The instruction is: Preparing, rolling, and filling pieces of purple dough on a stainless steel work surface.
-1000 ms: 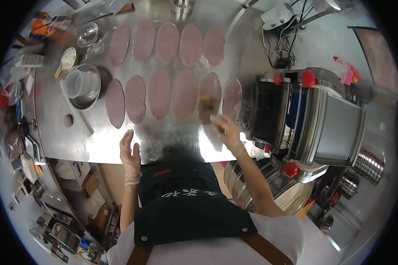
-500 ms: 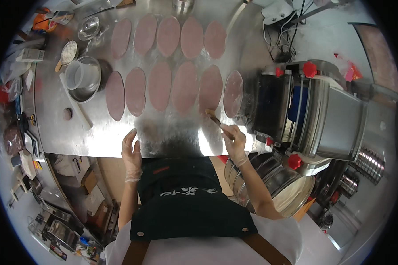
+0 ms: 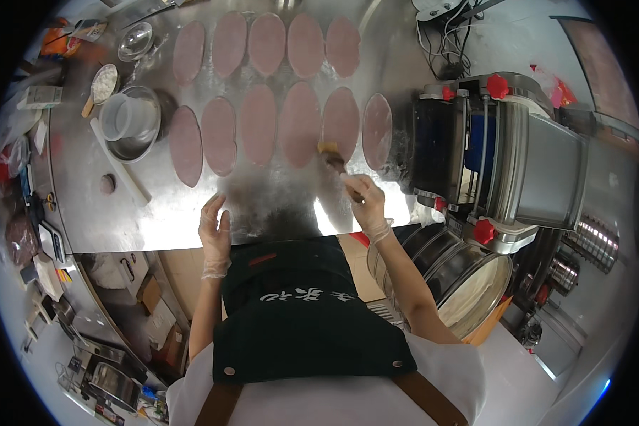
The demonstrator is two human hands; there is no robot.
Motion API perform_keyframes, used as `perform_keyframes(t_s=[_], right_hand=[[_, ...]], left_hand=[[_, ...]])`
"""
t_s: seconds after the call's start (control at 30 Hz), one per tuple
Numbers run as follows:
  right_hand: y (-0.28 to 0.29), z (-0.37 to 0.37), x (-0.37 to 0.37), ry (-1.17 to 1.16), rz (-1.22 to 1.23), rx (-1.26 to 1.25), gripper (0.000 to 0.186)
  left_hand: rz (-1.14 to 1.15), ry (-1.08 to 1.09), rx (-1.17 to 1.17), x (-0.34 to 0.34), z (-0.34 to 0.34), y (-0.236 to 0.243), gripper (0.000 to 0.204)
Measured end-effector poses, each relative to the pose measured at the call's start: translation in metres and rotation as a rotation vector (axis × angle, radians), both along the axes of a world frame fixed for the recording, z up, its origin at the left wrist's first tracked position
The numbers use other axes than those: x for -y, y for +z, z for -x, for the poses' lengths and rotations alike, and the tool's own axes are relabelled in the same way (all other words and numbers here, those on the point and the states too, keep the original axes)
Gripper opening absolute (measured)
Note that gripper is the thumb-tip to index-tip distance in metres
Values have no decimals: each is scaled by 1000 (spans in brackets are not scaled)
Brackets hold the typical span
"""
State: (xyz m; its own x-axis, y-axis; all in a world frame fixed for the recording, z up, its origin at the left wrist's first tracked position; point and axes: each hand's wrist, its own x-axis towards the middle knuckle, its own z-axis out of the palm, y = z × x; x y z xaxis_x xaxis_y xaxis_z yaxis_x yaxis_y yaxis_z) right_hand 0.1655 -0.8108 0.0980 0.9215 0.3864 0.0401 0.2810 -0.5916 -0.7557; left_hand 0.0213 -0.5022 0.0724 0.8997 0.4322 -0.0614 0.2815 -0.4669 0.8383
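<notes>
Now the brush [image 3: 336,163] slightly farther up along one pink oval [image 3: 341,121]

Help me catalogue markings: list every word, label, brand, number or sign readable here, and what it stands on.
Dark green apron: a row of white characters, not copied out here.
Small red patch on the apron: too small to read.
Pale carton at left: any print too small.
Orange package, upper left: too blurred.
Pastry brush: no lettering visible.
</notes>
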Motion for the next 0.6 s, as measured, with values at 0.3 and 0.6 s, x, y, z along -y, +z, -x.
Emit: perform_keyframes(t_s=[0.3, 0.6], right_hand=[[71, -4, -128, -78, -361, -98, 26], [64, -59, -420, 11, -641, -270, 18]], left_hand=[[31, 175, 11, -63, 49, -9, 40], [138, 524, -2, -131, 112, 16, 38]])
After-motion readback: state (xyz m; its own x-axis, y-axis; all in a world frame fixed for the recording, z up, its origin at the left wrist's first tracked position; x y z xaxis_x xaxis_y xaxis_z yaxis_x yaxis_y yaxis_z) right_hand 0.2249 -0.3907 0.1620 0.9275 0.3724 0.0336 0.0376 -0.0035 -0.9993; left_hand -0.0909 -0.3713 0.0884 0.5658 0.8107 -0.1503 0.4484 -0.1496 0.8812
